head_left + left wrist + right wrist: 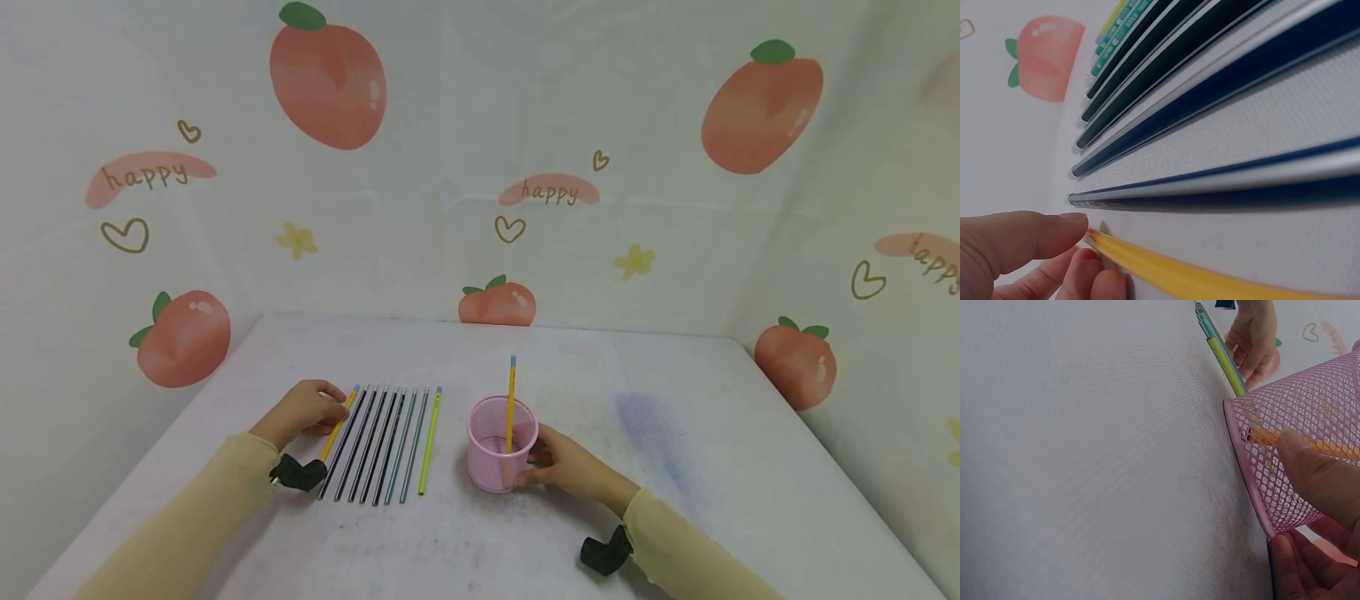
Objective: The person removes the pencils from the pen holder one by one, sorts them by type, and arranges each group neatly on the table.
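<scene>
Left of the pink mesh cup (501,454), a row of pencils (382,446) lies flat on the desk (675,467), their long axes running away from the person. At the row's far left lies a yellow pencil (337,427), its blue end pointing away; the left hand (303,412) pinches it between thumb and curled fingers, hiding its middle. Another yellow pencil (511,404) stands upright in the cup. The right hand (566,467) wraps the cup's right side, fingertips (1294,440) pressing the mesh.

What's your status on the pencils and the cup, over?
Left hand pinching the orange pencil at the row's left end. Right hand gripping the pink mesh cup, one pencil upright inside. Nothing between row and cup.
</scene>
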Motion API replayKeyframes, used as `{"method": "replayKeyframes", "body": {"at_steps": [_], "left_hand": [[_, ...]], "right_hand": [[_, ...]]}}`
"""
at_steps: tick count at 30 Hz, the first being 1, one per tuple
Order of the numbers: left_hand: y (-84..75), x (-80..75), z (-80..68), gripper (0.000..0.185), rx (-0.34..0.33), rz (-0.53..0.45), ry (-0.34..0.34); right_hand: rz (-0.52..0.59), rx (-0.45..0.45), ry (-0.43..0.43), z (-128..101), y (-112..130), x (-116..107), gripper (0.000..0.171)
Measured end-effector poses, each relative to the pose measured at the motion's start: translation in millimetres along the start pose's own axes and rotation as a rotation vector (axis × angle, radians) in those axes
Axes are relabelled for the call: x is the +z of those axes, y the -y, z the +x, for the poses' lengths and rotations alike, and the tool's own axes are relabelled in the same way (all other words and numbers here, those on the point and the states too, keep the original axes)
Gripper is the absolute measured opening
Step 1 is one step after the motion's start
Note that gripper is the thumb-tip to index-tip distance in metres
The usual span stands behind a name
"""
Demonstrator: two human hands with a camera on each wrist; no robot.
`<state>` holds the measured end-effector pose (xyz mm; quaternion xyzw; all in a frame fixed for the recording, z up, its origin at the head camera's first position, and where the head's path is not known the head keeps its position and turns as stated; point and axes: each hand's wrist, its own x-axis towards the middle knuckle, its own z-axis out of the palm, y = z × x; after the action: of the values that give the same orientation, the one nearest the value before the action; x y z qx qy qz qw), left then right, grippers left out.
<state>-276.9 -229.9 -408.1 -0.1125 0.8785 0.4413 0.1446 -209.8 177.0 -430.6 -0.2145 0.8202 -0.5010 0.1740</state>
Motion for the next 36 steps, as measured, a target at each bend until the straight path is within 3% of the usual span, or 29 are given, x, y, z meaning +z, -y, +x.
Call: {"method": "replayKeyframes", "body": {"at_steps": [6, 15, 27, 36], "left_hand": [[0.6, -1.1, -1.4, 0.038, 0.003, -0.029, 0.003], [-9.0, -9.9, -10.5, 0.037, 0.063, -0.074, 0.026], [-65.2, -17.4, -37.5, 0.037, 0.261, -0.119, 0.093], [-104.1, 7.8, -58.7, 0.031, 0.386, -0.185, 0.187]], "right_hand": [[-0.004, 0.025, -0.012, -1, 1, 0, 0.077], [-0.002, 0.001, -0.003, 0, -1, 0, 0.077], [0.009, -0.004, 0.008, 0, -1, -1, 0.076], [-0.004, -0.003, 0.004, -1, -3, -1, 0.076]]}}
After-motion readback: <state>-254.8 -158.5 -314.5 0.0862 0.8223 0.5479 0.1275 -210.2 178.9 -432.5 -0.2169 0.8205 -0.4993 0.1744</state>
